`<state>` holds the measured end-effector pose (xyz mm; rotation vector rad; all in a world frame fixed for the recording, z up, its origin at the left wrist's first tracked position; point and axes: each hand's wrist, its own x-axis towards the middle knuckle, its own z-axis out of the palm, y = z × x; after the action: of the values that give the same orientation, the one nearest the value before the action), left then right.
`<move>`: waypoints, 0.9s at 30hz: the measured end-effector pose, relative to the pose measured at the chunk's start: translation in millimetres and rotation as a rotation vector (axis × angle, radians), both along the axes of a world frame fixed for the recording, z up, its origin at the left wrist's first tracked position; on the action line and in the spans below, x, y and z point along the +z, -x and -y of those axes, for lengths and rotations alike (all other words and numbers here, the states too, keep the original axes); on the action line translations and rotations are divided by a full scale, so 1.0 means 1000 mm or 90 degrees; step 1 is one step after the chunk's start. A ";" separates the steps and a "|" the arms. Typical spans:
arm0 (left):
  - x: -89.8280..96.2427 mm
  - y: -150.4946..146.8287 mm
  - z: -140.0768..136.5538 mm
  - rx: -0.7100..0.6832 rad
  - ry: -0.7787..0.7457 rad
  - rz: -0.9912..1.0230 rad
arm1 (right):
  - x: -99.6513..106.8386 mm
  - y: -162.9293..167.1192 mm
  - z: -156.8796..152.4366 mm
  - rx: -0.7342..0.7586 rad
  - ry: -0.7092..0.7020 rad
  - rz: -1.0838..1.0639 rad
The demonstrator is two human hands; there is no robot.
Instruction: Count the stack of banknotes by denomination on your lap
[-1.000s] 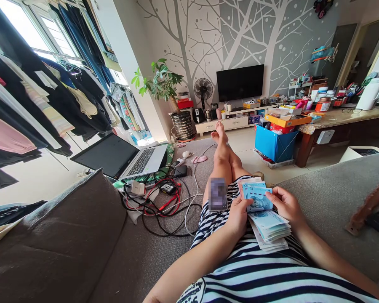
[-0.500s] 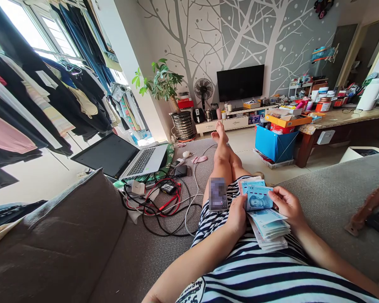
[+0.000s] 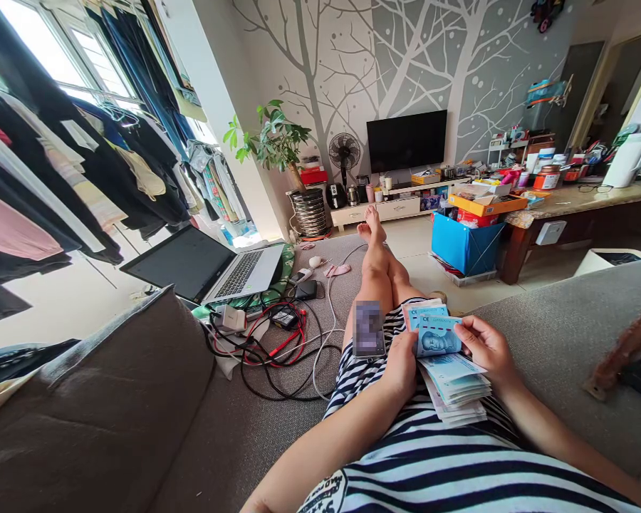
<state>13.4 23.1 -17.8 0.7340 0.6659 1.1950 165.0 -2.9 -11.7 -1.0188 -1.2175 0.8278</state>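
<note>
My left hand [image 3: 402,362] is closed round the left side of a folded stack of banknotes [image 3: 456,381], its thumb lying over the blue notes. The stack's lower ends fan out over the striped clothing on my lap. With thumb and fingers my right hand [image 3: 486,349] pinches the right edge of the top blue banknote [image 3: 439,336], which stands up facing me. Behind it, more notes [image 3: 427,313] show, blue with some pinkish edges. A phone [image 3: 369,329] with a blurred screen lies on my thigh, left of the notes, touched by neither hand.
On the grey sofa [image 3: 192,434] to my left are an open laptop [image 3: 246,274] and tangled cables [image 3: 283,335]. A brown cushion [image 3: 96,399] stands nearer. Ahead are a blue box [image 3: 467,244], a cluttered table [image 3: 582,199] and a television [image 3: 407,140]. A brown stick-like object [image 3: 624,342] lies at right.
</note>
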 end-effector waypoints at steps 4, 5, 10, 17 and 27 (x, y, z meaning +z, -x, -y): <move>-0.001 0.000 0.000 -0.029 -0.018 0.011 | 0.003 0.001 0.002 -0.005 0.009 -0.011; -0.001 0.000 0.000 -0.028 -0.017 0.011 | 0.005 0.001 0.003 -0.006 0.011 -0.012; 0.001 0.000 0.001 -0.025 -0.017 0.006 | 0.008 0.003 0.005 -0.013 0.008 -0.013; 0.000 0.000 0.000 -0.019 -0.007 0.011 | 0.006 0.002 0.003 -0.012 0.013 -0.020; -0.003 -0.001 0.001 -0.024 -0.012 0.027 | 0.005 0.002 0.003 -0.020 0.012 -0.008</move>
<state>14.4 22.0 -20.4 0.7318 0.6036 1.1800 163.4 -6.2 -6.3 -1.0443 -1.1825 0.8211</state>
